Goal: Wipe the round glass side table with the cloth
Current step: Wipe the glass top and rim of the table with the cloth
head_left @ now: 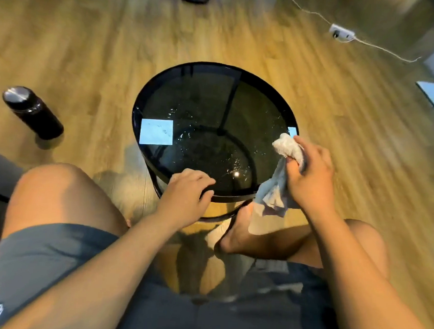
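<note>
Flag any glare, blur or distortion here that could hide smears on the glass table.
Head view: warm, dim light; the glass side table carries a bright square reflection and a small glare spot; the wooden floor smears with blur toward the edges; wide-angle bending stretches the legs; cloth and right hand are fairly sharp.

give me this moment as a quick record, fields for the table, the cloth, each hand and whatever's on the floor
table: round dark glass table, black rim, droplets and streaks on the near half
cloth: pale cloth, bunched at the table's right edge, loose end hanging down
right hand: right hand grips the cloth
left hand: left hand holds the near rim
floor: black bottle left of the table; white power strip with cord, far right
</note>
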### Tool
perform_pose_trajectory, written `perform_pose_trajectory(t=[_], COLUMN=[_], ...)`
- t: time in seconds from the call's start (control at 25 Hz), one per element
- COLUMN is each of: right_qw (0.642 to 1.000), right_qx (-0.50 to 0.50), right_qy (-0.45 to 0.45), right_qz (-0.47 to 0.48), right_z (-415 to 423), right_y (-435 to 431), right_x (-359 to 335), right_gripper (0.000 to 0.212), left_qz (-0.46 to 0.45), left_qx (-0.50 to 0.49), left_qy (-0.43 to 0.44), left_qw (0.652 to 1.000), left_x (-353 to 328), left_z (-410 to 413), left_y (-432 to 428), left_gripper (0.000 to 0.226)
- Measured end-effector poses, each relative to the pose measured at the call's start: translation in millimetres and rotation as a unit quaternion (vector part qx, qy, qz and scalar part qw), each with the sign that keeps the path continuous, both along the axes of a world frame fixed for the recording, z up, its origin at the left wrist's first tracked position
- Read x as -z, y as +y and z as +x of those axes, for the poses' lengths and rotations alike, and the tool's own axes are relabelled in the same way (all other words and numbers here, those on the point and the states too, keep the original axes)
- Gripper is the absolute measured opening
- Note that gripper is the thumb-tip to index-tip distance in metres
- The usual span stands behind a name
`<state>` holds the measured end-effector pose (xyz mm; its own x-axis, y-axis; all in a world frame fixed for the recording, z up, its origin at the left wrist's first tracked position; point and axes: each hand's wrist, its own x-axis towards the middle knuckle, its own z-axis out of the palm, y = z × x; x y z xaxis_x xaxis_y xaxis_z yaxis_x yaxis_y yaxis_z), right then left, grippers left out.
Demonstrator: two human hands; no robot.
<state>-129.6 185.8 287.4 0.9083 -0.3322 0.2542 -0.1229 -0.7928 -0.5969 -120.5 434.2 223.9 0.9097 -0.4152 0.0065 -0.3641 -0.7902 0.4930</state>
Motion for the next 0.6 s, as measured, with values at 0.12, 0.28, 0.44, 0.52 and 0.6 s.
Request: perform_pose_trajectory(t=[0.12, 0.28, 0.44, 0.52, 0.6], right_qw=[0.994, 0.983, 0.962, 0.963, 0.965], right_qx=[-0.018, -0.02, -0.106, -0.104, -0.082], right_qy=[0.089, 0.137, 0.139, 0.131, 0.134], right_qz=[-0.063, -0.118, -0.211, -0.212, -0.209], right_z=[19, 19, -1, 16, 46], right_y=[-11, -14, 14, 1, -24], right_x=[10, 51, 95, 100, 102], right_gripper=[0.043, 0.037, 0.032, 0.027, 0.024], left_qz=[0.059, 0.063, 0.044, 0.079, 0.102], left_qx=[0.002, 0.055, 0.127, 0.173, 0.197], left_qy=[-0.019, -0.08, -0.158, -0.184, -0.187], left_qw=[0.998, 0.993, 0.978, 0.964, 0.957], left_x=[10, 28, 36, 45, 57], left_z=[3, -1, 24, 41, 49], left_y=[-5, -15, -45, -61, -68], left_gripper=[0.036, 0.034, 0.036, 0.045, 0.053])
